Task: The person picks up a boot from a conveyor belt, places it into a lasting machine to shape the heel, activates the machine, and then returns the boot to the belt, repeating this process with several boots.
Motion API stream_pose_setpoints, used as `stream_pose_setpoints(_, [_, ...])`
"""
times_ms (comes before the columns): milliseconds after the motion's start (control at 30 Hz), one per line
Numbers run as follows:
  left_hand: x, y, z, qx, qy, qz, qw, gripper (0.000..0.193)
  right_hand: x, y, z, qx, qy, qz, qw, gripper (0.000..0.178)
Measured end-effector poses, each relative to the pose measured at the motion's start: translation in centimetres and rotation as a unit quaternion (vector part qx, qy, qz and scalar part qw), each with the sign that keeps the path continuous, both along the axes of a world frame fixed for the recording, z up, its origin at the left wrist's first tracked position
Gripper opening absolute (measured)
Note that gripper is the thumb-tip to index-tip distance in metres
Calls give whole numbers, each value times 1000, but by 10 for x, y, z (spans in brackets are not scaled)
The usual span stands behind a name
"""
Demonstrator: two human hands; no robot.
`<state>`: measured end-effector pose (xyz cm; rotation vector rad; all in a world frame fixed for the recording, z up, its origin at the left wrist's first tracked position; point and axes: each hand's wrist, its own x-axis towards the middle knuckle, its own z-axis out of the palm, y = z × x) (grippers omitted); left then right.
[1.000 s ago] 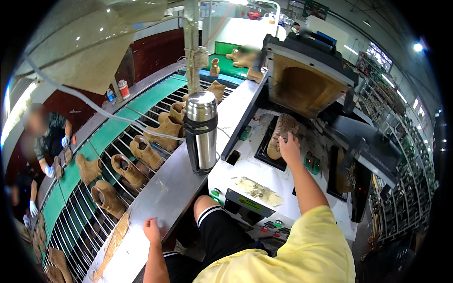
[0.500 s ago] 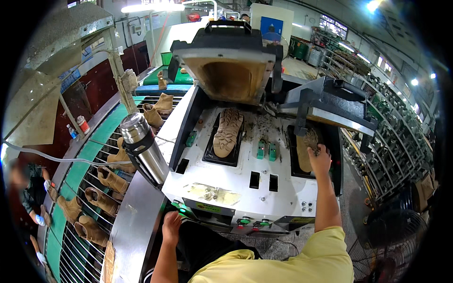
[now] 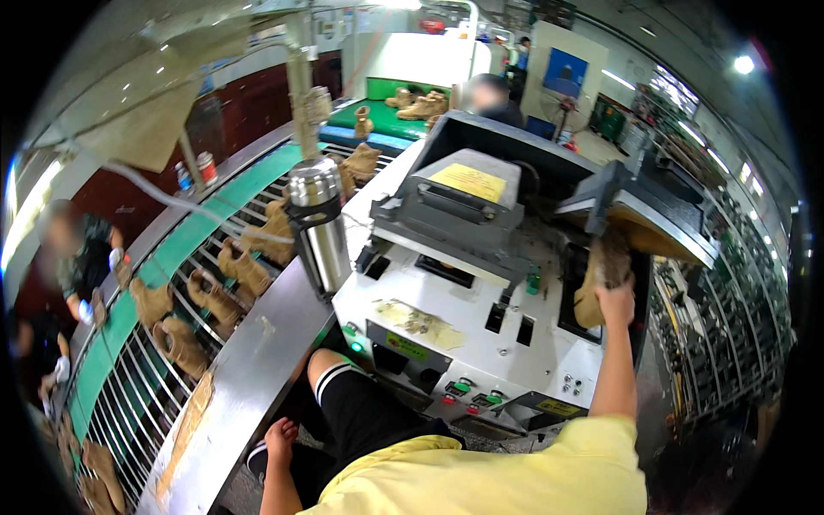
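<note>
My right hand (image 3: pixel 616 300) grips a tan boot (image 3: pixel 587 300) at the right station of the white pressing machine (image 3: pixel 403 322). The boot is tilted, with its patterned sole partly turned toward me, under the raised right lid (image 3: pixel 659 221). The hand covers part of it. The left lid (image 3: pixel 459 202) lies lowered over its station and hides what is beneath. Low beside my leg, my left hand (image 3: pixel 280 438) is loosely closed with nothing visible in it, apart from the front panel and its lit green button (image 3: pixel 356 347).
A steel flask (image 3: pixel 319 227) stands left of the machine. Several tan boots (image 3: pixel 182 343) rest on the curved roller rack (image 3: pixel 142 433). Co-workers are at the far left and behind the machine. Metal racks (image 3: pixel 730 318) line the right side.
The left lid has come down over the boot there. My left hand has dropped from the front buttons toward my leg. My right hand has taken hold of the right boot and tilted it up.
</note>
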<state>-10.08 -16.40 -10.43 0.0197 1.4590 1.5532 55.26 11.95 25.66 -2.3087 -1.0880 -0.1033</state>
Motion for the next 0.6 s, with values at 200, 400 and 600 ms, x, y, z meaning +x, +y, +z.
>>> stream_pose_setpoints(200, [8,6,-2,16,65,-85,994,24,10,-101,-126,271,-116,27,955,89])
stream_pose_setpoints(400, [65,25,87,122,99,-292,944,25,-39,-143,-137,326,229,186,898,66])
stream_pose_setpoints(600, [95,47,201,450,18,-344,824,75,-271,-173,-89,145,505,513,679,90])
